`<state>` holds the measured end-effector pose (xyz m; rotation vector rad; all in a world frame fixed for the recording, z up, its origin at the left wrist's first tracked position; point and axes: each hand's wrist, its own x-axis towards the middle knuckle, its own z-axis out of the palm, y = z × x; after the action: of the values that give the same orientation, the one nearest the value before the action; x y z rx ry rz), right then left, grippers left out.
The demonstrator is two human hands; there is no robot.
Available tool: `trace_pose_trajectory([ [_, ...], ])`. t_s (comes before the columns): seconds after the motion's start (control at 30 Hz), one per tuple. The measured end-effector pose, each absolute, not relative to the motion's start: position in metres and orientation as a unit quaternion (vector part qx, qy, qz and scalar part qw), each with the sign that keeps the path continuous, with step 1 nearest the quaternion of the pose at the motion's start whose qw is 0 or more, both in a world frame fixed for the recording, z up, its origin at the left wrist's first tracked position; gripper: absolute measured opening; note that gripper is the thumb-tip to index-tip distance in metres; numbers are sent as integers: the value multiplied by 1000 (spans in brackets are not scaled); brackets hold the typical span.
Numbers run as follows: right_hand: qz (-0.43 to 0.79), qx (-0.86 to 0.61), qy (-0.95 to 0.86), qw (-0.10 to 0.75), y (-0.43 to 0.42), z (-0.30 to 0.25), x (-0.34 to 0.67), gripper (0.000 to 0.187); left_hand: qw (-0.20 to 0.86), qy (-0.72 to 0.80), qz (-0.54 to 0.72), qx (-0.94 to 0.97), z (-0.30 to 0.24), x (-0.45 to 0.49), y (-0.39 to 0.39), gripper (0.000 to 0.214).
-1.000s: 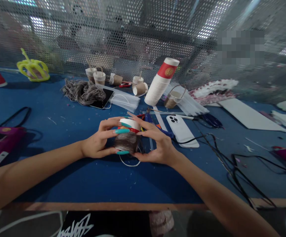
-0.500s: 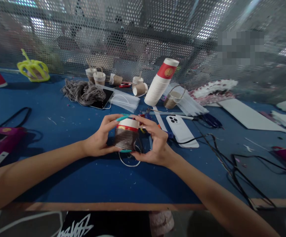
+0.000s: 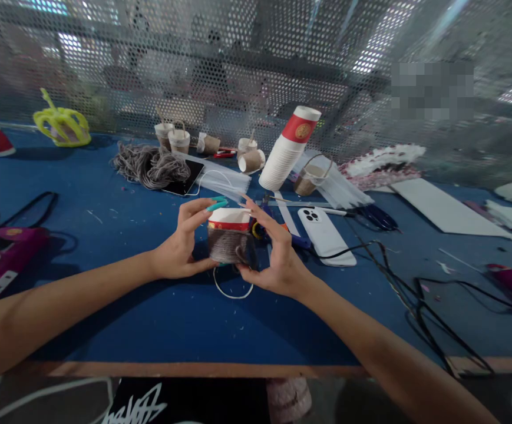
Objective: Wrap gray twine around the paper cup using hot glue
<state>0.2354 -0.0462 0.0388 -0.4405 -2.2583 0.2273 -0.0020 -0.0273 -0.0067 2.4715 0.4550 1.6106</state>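
A paper cup (image 3: 228,244) with a white and red band at its top and grey-brown yarn wound around the rest stands between my two hands. My left hand (image 3: 182,242) has its thumb at the cup's lower left, its turquoise-nailed fingers arched near the upper rim. From the other side my right hand (image 3: 284,259) holds the cup, thumb at the lower edge and fingers along the upper right. A loop of yarn hangs at the cup's right side. Below it curves a thin white cord (image 3: 233,297); part of it is hidden by the cup.
Behind the hands lie a yarn heap (image 3: 149,166), a leaning cup stack (image 3: 277,162) and a small yarn-wrapped basket (image 3: 311,178). To the right are a white phone (image 3: 329,238) and black cables (image 3: 397,277). A purple tool (image 3: 12,253) lies at left.
My fingers have lifted and spread a little at the cup's top, showing more of its white rim. The cup has turned slightly, and a yarn loop now shows at its right.
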Motion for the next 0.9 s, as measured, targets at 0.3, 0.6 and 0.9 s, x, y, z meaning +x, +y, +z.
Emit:
trace_pose_trajectory([
  [0.3,43,-191,-909,368,-46,40,237,97,32,188,505,842,2,0,-32,97],
  [0.6,29,-158,-900,404,-44,39,238,100,90,137,539,826,-1,0,-32,102],
  [0.9,52,-116,-877,463,-47,40,243,85,57,119,588,798,-1,2,-29,93],
])
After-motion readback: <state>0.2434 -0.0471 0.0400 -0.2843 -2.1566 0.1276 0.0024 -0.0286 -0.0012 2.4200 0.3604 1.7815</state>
